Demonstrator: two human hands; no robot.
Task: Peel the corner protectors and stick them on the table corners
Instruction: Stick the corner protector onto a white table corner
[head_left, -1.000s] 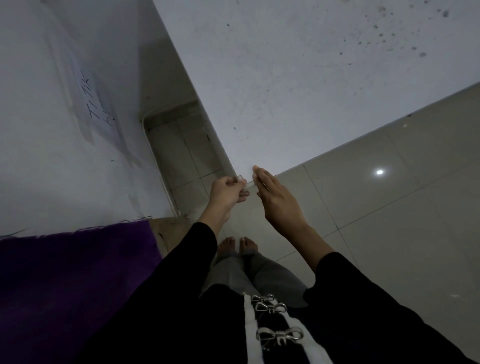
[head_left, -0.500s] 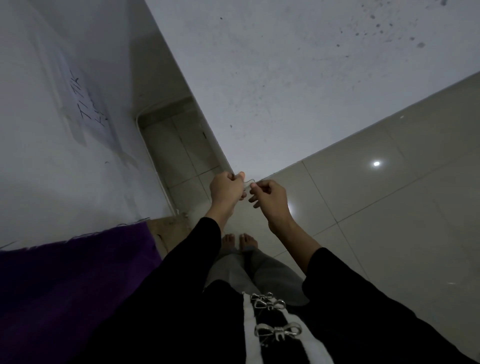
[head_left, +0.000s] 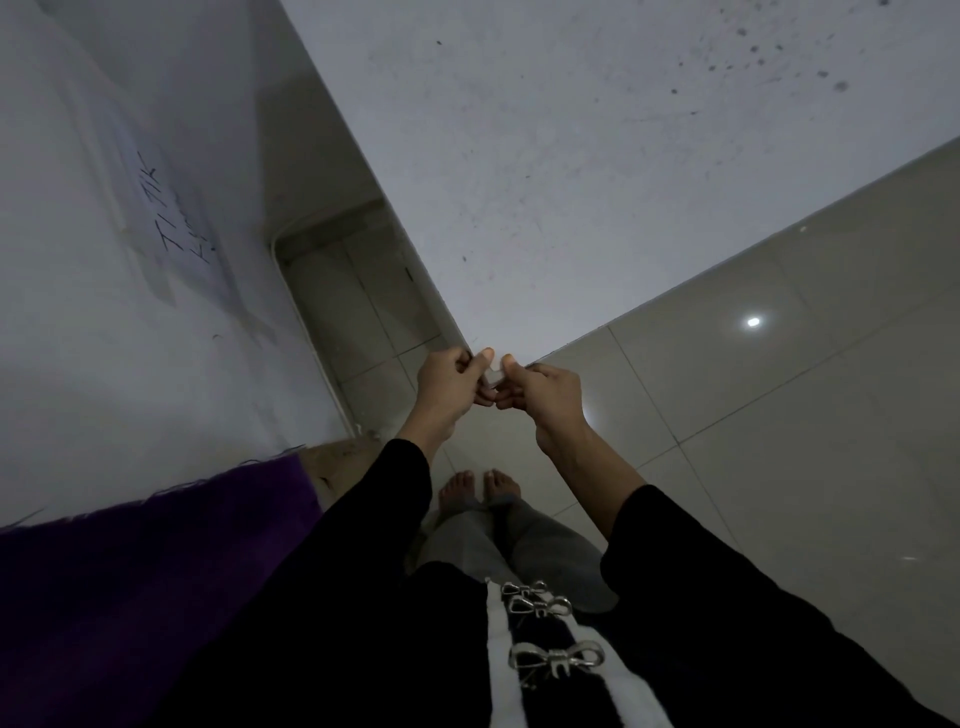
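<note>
A small clear corner protector (head_left: 493, 372) sits at the near corner of the white table (head_left: 545, 182). My left hand (head_left: 451, 387) pinches it from the left with thumb and curled fingers. My right hand (head_left: 543, 397) pinches it from the right, thumb on top. The two hands meet right at the table corner, and the fingers hide most of the protector. Whether it touches the corner cannot be told.
A white wall (head_left: 130, 338) with a taped paper note (head_left: 171, 228) stands on the left, with a narrow gap of tiled floor (head_left: 363, 312) between it and the table. Purple cloth (head_left: 130, 571) lies at lower left. Glossy floor tiles (head_left: 753, 415) spread to the right; my bare feet (head_left: 480, 488) stand below the hands.
My right hand went from flat and open beside the corner to curled, pinching the protector. Both hands have closed in together at the table corner.
</note>
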